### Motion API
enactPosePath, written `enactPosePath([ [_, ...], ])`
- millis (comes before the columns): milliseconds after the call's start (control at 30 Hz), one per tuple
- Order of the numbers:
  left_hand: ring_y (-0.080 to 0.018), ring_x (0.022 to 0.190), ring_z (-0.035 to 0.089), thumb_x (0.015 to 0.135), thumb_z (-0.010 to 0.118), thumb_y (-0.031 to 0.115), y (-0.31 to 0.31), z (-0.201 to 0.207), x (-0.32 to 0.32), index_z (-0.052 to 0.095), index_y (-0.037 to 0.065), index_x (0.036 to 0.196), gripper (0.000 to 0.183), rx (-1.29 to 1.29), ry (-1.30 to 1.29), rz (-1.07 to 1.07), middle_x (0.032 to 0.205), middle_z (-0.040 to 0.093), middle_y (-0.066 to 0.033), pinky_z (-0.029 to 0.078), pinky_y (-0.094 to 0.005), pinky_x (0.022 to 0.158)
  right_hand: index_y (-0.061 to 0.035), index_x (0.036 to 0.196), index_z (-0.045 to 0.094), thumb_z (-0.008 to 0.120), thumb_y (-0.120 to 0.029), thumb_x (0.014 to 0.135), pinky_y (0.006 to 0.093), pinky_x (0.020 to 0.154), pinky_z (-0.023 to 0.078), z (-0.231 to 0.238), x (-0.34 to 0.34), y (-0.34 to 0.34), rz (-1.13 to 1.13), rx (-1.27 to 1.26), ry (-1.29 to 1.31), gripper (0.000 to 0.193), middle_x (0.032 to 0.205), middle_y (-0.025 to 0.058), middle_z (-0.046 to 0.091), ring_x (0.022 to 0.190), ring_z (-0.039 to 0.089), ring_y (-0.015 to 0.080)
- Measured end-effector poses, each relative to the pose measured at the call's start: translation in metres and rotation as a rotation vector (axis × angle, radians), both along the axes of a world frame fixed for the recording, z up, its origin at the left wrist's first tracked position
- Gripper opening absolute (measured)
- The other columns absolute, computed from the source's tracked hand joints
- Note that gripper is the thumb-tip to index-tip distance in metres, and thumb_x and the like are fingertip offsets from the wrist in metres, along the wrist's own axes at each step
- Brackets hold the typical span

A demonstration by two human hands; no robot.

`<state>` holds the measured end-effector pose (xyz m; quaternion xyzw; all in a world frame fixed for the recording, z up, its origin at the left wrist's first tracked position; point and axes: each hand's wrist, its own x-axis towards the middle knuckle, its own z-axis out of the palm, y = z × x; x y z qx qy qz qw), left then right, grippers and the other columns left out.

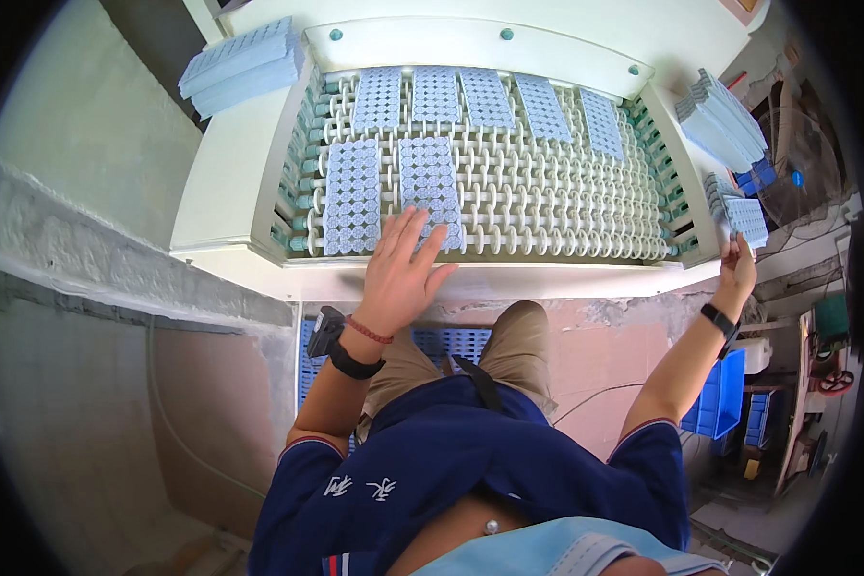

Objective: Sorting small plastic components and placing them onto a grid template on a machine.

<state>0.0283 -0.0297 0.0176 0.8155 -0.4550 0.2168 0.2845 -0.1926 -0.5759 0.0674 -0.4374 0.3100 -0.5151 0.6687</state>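
Observation:
Light-blue flat panels patterned with rows of round pieces lie on the white roller conveyor (566,211). My left hand (403,264) is open, its fingertips over the near end of the right-hand panel (426,173) in the front row. Left of that panel lies another panel (352,197), and several more (435,94) form the row behind. At the machine's right edge my right hand (737,269) is closed at the near edge of a blue panel (745,219) on a small stack. Whether it has lifted that panel from the stack cannot be seen.
One stack of blue panels (240,62) rests on the machine's left ledge, and a taller stack (722,123) on the right ledge. The machine's white front rail (509,280) runs before my knees. A fan (797,178) and a blue bin (718,396) stand at the right.

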Motion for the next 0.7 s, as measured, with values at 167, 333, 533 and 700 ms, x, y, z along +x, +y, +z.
enactPosePath([
  [167,-0.034,0.111,0.05,0.08,0.063,0.015,0.009,0.005,-0.02,0.055,0.001,0.114,0.037,-0.245,0.266,-0.12,0.121,0.05,-0.0181,0.042,-0.0431,0.093,-0.0015,0.084,0.055,0.056,-0.001,0.084,0.0251,0.053,0.044,-0.014,-0.005,0.075,0.118,-0.087,-0.026,0.001,0.067,0.0003,0.049,0.056,0.046,0.0089],
  [333,-0.0299,0.11,0.052,0.089,0.054,0.016,0.004,-0.011,-0.028,0.049,-0.002,0.121,0.037,-0.567,0.762,-0.303,0.123,0.05,-0.0171,0.044,-0.0408,0.092,-0.0027,0.085,0.054,0.056,0.0,0.082,0.0267,0.05,0.045,-0.019,0.036,0.189,0.294,-0.093,0.002,0.004,0.064,0.0012,0.051,0.049,0.047,0.0102],
  [533,-0.0265,0.114,0.051,0.098,0.032,0.028,-0.014,-0.006,-0.027,0.039,-0.006,0.127,0.045,-0.949,1.694,-0.637,0.126,0.047,-0.0196,0.045,-0.0395,0.092,0.0052,0.106,0.056,0.057,0.001,0.078,0.0234,0.05,0.05,-0.04,0.08,0.308,0.91,0.061,0.068,0.029,0.073,0.0074,0.062,0.048,0.054,0.01],
  [700,-0.0221,0.103,0.058,0.098,0.033,0.024,-0.004,-0.009,-0.022,0.044,-0.006,0.123,0.041,-1.058,1.738,-0.565,0.117,0.055,-0.0172,0.046,-0.0362,0.09,0.0066,0.105,0.057,0.06,-0.006,0.082,0.0232,0.053,0.052,-0.056,0.099,0.368,1.246,0.065,0.243,0.027,0.075,0.0051,0.061,0.053,0.057,0.0084],
])
